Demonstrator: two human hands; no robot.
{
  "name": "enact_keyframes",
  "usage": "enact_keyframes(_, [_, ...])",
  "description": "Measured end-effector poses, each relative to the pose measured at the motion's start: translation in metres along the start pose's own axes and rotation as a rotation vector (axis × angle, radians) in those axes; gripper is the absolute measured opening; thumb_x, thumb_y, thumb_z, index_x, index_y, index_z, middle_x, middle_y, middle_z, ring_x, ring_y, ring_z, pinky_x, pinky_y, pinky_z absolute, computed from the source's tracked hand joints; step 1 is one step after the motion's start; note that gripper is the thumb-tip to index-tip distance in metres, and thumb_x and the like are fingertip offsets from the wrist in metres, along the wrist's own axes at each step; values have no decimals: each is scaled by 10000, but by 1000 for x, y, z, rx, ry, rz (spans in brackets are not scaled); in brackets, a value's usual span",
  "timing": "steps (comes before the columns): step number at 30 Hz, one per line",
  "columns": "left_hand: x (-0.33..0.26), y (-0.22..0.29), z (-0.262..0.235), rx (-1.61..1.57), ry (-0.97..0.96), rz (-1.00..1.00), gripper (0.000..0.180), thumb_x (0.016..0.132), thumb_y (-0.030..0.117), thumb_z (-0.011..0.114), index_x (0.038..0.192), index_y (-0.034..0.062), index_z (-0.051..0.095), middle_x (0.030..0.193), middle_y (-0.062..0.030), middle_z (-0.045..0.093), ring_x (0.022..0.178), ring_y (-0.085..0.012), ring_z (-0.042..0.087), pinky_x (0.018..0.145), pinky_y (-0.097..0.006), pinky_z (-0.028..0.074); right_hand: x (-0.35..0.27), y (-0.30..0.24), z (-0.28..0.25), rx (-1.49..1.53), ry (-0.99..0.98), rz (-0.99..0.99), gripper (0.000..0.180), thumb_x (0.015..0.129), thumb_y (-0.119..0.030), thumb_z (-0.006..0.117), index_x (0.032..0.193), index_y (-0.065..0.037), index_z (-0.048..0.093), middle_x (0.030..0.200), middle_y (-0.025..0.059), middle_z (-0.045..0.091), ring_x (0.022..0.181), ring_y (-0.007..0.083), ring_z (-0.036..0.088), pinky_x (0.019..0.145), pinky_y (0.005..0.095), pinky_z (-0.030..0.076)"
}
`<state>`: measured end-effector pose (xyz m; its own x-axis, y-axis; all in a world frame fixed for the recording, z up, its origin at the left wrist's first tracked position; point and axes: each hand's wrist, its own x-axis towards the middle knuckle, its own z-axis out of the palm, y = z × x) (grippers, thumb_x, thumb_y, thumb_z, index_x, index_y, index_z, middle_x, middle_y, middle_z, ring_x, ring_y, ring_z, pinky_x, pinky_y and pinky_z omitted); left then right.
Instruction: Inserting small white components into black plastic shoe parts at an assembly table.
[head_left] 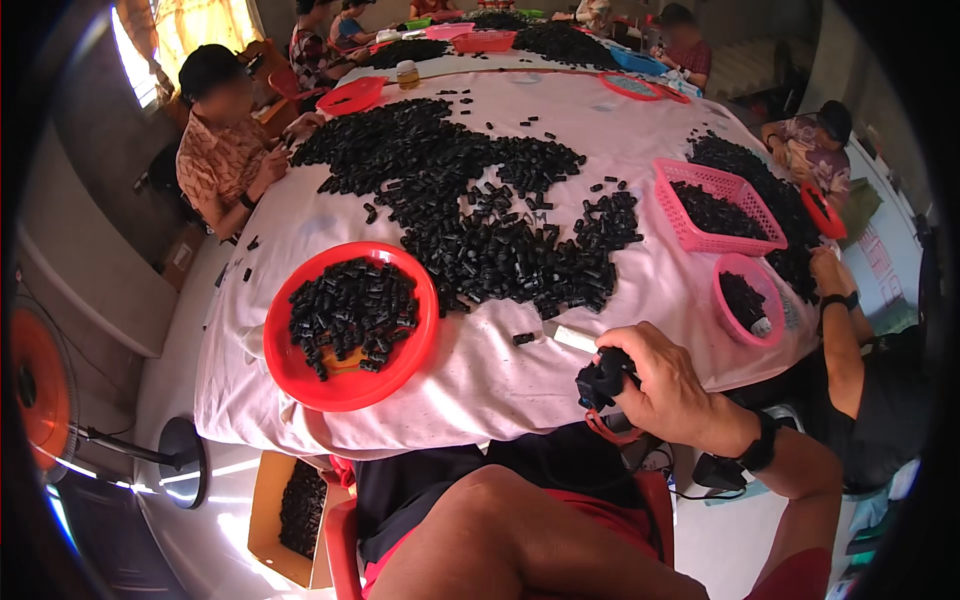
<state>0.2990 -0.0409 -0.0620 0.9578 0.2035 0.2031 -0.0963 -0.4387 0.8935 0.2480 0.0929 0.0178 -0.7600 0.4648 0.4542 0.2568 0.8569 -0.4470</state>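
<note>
- A red round tray (300,375) sits at the near left edge of the table (480,385), heaped with small black parts.
- Under that edge, on the floor, an open cardboard box (262,520) holds more black parts.
- A big loose pile of black parts (480,215) spreads over the cloth's middle; one stray piece (523,338) and a small white tube (574,338) lie near the front edge.
- The right hand (668,385), just off the near edge, has its fingers closed around a black object (601,382).
- The left hand is out of sight.
- Toward the right edge stand a pink rectangular basket (690,235) and a pink round basket (722,300); a neighbour's forearm (840,330) rests there.
</note>
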Motion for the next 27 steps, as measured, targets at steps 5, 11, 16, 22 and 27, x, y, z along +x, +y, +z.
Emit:
enact_keyframes(5, [-1, 1, -3, 9, -6, 8, 280, 815, 229, 583, 741, -24, 674, 749, -223, 651, 696, -321, 633, 664, -456, 483, -4, 2, -5, -11, -18, 37, 319, 794, -20, 622, 1099, -57, 535, 873, 149, 591, 811, 354, 602, 681, 446, 481])
enact_keyframes(11, [-2, -1, 4, -17, 11, -12, 279, 814, 227, 582, 736, -26, 672, 744, -223, 650, 692, -321, 631, 661, -455, 482, -3, 3, 1, 2, 11, 11, 309, 801, -32, 621, 1098, -64, 540, 866, 146, 590, 810, 356, 603, 687, 452, 485])
enact_keyframes(16, [1, 3, 4, -11, -12, 22, 279, 813, 225, 582, 732, -27, 670, 741, -223, 648, 688, -320, 629, 659, -453, 481, -9, -1, -5, -20, -17, 55, 288, 814, -47, 625, 1090, -58, 542, 856, 147, 588, 796, 355, 599, 678, 449, 482])
enact_keyframes(22, [-1, 1, 6, -22, 8, 12, 279, 813, 223, 582, 728, -29, 668, 736, -222, 646, 683, -320, 626, 655, -452, 480, -8, -1, -4, -11, 10, 60, 287, 808, -48, 633, 1081, -59, 544, 856, 143, 589, 792, 355, 599, 675, 446, 481])
enact_keyframes(27, [-3, -1, 3, -13, 19, 0, 279, 812, 221, 581, 723, -30, 666, 733, -222, 645, 680, -319, 624, 653, -451, 479, -9, 2, 1, 8, -6, 50, 288, 806, -41, 634, 1079, -60, 544, 866, 143, 592, 792, 357, 601, 674, 446, 481])
